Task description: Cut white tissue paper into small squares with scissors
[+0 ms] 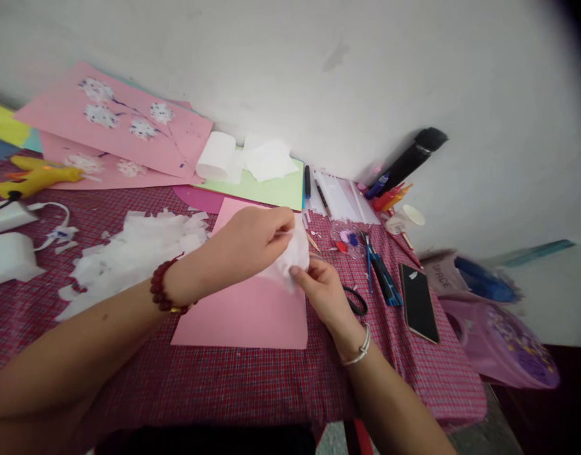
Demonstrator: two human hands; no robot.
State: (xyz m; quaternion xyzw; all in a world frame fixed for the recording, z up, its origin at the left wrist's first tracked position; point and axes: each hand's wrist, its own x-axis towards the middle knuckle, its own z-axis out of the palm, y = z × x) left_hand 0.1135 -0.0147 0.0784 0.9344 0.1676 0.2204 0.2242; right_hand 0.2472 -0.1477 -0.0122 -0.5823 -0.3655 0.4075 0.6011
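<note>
A crumpled piece of thin white tissue paper (297, 251) is held up over a pink paper sheet (252, 319) on the table. My left hand (259, 235), with a red bead bracelet at the wrist, is closed at its upper left side, fingertips bent down and partly hidden. The thumb and fingers of my right hand (323, 292) pinch its lower right edge. Left of the pink sheet, partly behind my left forearm, lies a heap of torn white tissue pieces (129, 253).
Pink sheets with white blossoms (143, 129) lean on the wall. A yellow glue gun (37, 177) lies left, near a white tissue roll (217, 156). To the right are a paint palette (347, 239), a blue-handled cutter (385, 278), scissors (357, 302) and a phone (419, 303).
</note>
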